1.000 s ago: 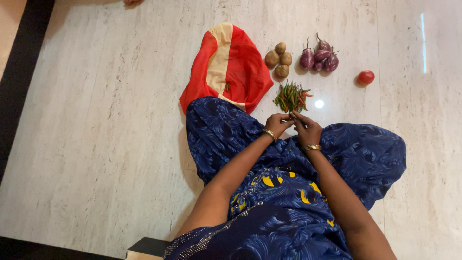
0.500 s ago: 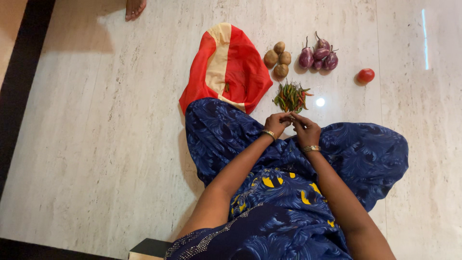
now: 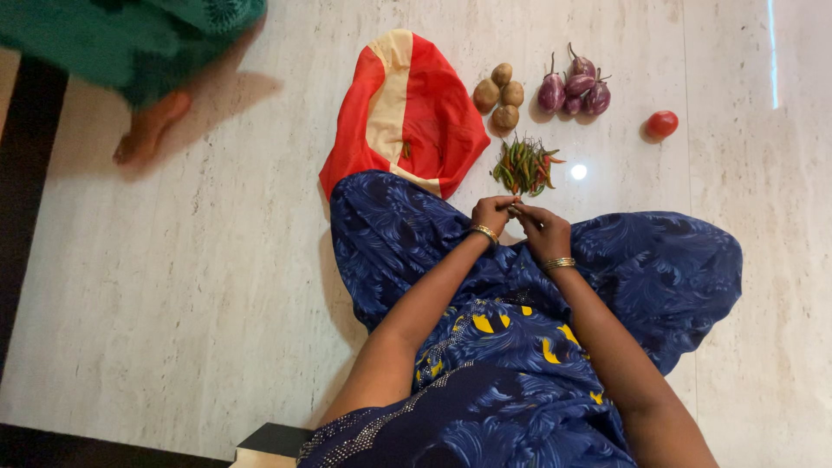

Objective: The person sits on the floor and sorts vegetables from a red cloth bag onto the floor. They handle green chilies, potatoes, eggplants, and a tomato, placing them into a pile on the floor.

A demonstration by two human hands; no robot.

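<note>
We sit on the floor w/ both hands together over our lap: left hand & right hand touch, fingers pinched on a small chilli between them. Chilli pile lies just beyond the hands; potatoes, brinjals & a tomato farther out, red cloth left of the pile. Another person's foot is near the floor's far left corner.

Dark blue garment worn, printed with lighter blue feather pattern; yellow motifs seen at its middle. Arms left bare. Gold bangle worn just behind left hand, another behind right hand.
</note>
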